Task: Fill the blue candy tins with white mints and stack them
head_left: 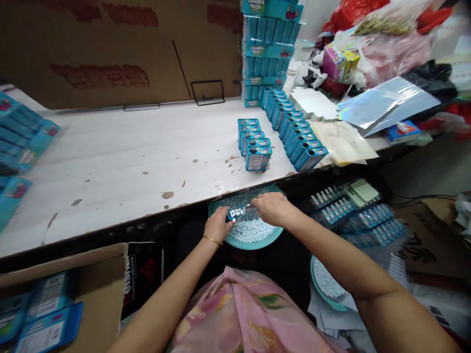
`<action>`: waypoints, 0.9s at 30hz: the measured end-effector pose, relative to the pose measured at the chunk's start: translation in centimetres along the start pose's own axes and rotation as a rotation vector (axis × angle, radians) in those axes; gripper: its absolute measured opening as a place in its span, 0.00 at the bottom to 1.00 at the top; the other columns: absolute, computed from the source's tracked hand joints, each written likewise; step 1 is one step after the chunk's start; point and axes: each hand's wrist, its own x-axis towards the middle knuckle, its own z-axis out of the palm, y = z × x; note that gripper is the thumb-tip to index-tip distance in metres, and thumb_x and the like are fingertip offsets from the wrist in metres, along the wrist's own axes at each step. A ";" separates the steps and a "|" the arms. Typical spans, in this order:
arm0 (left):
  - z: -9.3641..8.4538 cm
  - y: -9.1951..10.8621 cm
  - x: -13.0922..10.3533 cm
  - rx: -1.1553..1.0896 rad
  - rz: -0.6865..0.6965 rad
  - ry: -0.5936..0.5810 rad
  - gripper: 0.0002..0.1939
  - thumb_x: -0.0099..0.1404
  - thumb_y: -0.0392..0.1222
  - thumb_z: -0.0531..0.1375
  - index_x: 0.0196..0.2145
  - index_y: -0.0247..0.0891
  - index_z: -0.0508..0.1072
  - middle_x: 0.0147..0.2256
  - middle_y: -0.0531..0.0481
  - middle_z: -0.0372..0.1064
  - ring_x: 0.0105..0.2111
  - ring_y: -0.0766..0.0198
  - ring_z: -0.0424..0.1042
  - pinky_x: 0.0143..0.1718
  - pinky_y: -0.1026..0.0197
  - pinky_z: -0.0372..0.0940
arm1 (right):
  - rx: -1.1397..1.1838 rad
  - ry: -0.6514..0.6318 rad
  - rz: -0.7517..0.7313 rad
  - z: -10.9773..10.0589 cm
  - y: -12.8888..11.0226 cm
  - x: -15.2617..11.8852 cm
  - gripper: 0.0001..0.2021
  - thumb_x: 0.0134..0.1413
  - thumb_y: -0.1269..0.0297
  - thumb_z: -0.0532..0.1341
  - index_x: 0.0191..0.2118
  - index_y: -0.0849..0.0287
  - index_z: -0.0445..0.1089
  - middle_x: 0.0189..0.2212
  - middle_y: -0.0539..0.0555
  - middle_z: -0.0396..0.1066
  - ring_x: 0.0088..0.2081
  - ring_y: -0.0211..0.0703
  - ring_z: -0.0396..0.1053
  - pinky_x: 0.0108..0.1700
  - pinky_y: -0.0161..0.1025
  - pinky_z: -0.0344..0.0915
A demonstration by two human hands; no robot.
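Note:
Over a teal basin (259,245) full of small white candies (250,231), my left hand (216,226) grips a small blue candy box (229,215), mostly hidden by the fingers. White candies lie at the box's mouth. My right hand (274,208) is closed on a small scoop (250,208) that looks clear or shiny; its end meets the box and its exact shape is hard to make out. On the white table just beyond stand several blue candy boxes (258,159) in a short row, with dark round holes in their tops.
A longer row of blue boxes (311,158) runs toward a stack of display packs (270,51). Plastic sheets (342,139) lie to its right. A large cardboard box (147,49) stands behind. Another candy basin (326,282) sits low at right; an open carton (106,289) is at lower left.

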 end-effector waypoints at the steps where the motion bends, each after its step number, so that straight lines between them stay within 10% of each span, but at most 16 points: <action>1: -0.1 -0.3 -0.1 -0.025 0.009 0.016 0.18 0.54 0.46 0.56 0.42 0.39 0.64 0.41 0.46 0.64 0.39 0.58 0.66 0.39 0.60 0.60 | 0.029 0.007 0.016 0.3 0.8 -0.3 0.11 0.51 0.66 0.51 0.38 0.58 0.67 0.36 0.57 0.69 0.39 0.46 0.66 0.38 0.39 0.59; 9: -1.4 -2.1 -1.0 -0.160 0.078 0.069 0.15 0.55 0.45 0.55 0.41 0.39 0.63 0.38 0.48 0.64 0.35 0.63 0.66 0.37 0.62 0.60 | 0.263 -0.128 0.225 9.2 6.9 -0.7 0.11 0.50 0.65 0.53 0.40 0.55 0.67 0.37 0.54 0.70 0.40 0.44 0.66 0.39 0.36 0.58; 17: -2.0 -3.4 -1.5 -0.130 0.030 0.193 0.17 0.53 0.50 0.56 0.39 0.40 0.65 0.37 0.48 0.65 0.38 0.59 0.63 0.42 0.58 0.58 | 0.378 -0.160 0.271 17.0 0.3 5.7 0.13 0.52 0.67 0.50 0.41 0.60 0.68 0.38 0.60 0.70 0.41 0.47 0.67 0.40 0.38 0.59; 22: -2.4 -3.8 -2.0 -0.340 -0.119 0.200 0.20 0.53 0.52 0.55 0.40 0.39 0.62 0.34 0.50 0.65 0.34 0.63 0.65 0.37 0.61 0.60 | 0.551 -0.132 0.241 18.0 0.7 6.5 0.13 0.52 0.65 0.52 0.42 0.60 0.69 0.37 0.54 0.71 0.39 0.42 0.67 0.39 0.34 0.60; 27: -2.3 -3.7 -2.1 -0.392 -0.137 0.230 0.20 0.53 0.52 0.55 0.40 0.39 0.61 0.33 0.52 0.65 0.33 0.65 0.65 0.37 0.63 0.60 | 0.839 0.002 0.126 14.8 4.1 2.8 0.16 0.49 0.68 0.54 0.46 0.59 0.66 0.41 0.52 0.70 0.43 0.43 0.65 0.44 0.37 0.59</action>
